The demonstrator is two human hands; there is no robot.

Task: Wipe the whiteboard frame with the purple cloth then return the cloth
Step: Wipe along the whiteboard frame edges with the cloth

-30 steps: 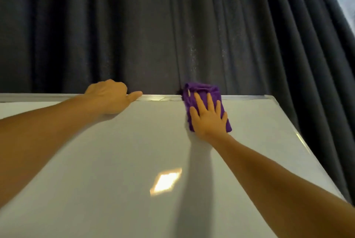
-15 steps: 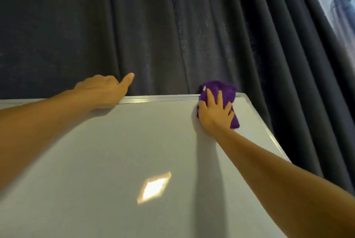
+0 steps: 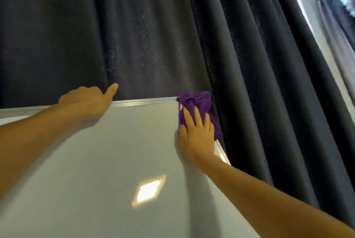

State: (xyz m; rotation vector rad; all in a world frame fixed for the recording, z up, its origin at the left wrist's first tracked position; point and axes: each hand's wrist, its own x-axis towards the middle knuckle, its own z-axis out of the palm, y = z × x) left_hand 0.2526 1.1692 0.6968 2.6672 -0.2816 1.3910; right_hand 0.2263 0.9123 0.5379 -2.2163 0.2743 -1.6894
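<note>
The purple cloth (image 3: 196,103) is draped over the top right corner of the whiteboard (image 3: 99,161), covering the silver frame (image 3: 146,101) there. My right hand (image 3: 197,134) lies flat on the cloth with fingers spread, pressing it against the board. My left hand (image 3: 86,101) grips the top frame rail further left, fingers curled over the edge behind the board and thumb pointing up to the right. A short strip of the right side frame (image 3: 221,149) shows below the cloth.
Dark grey curtains (image 3: 153,36) hang right behind the board and along its right side. A bright window strip (image 3: 326,26) shows at the far right. A lamp reflection (image 3: 148,190) glares on the board surface.
My right hand slid the purple cloth rightwards along the top frame from near the middle to the top right corner. The left hand stayed gripping the top rail, thumb now raised.
</note>
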